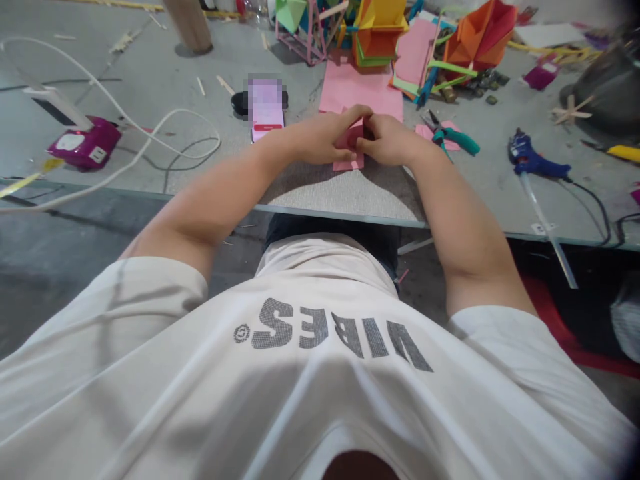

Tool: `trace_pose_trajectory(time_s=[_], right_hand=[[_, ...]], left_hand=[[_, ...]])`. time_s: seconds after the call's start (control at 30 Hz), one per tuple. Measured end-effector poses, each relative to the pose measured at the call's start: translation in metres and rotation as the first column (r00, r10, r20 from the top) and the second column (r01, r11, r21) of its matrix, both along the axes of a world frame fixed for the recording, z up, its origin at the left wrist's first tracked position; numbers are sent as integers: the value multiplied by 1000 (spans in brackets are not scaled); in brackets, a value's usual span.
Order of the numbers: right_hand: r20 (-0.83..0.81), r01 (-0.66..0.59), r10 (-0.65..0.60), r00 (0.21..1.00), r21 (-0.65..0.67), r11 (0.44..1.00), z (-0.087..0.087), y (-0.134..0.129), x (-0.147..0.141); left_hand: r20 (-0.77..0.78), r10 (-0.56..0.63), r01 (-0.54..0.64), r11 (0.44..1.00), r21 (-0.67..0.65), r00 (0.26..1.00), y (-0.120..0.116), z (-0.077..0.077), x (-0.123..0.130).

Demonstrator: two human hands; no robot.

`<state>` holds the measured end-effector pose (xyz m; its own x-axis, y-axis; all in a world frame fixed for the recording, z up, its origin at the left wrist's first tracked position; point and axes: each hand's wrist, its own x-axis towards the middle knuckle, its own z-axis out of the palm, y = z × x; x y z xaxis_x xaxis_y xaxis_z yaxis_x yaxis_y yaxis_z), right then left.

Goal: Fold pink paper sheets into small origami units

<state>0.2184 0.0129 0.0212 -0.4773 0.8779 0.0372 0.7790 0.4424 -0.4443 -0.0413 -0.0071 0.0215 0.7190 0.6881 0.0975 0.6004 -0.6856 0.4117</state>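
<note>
Near the table's front edge, my left hand (327, 139) and my right hand (384, 138) meet over a small piece of pink paper (349, 164). Both hands grip the paper, their fingers curled round its sides and partly hiding it. A flap of it seems to stand up between them, though its folds are hard to make out. Just beyond my fingers lies a larger pink paper sheet (357, 87), flat on the table. Teal-handled pliers (455, 138) rest on pink scraps to the right of my right hand.
Left of my hands is a phone (267, 110). A purple power socket (85, 143) with a white cable sits farther left. To the right is a blue glue gun (537, 159), its glue stick overhanging the edge. Colourful folded-paper pieces (480, 33) stand behind, near a brown cylinder (189, 25).
</note>
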Motion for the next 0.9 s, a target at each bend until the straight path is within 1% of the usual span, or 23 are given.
trace_pose_trajectory(time_s=[0.17,0.23,0.33,0.43,0.5,0.63,0.73,0.9], right_hand=[[-4,17,-17,1000,-11,1000,0,0,0],[-12,11,-12,1000,-36,999,2,-3,0],[-39,15,-19,999,-97,995,7,-9,-2],[-58,29,-37,998,-132,991,11,-14,-3],[-50,18,-24,998,-110,994,12,-16,-2],[-22,-3,1,1000,-72,997,11,-15,-1],[-8,16,-17,1000,-75,997,10,-12,0],[-13,23,-24,1000,-55,998,8,-9,0]], left_hand=[[0,47,-47,999,-10,999,-1,1,1],[-17,58,-58,998,-9,998,-2,2,1],[-85,36,-37,999,-14,996,-3,3,2],[-77,63,-62,998,7,995,-3,2,1],[-57,74,-73,997,15,996,-2,1,1],[-38,61,-61,998,16,997,-4,3,0],[-79,58,-59,998,-11,995,-8,6,1],[-107,105,-109,993,-35,989,-12,12,1]])
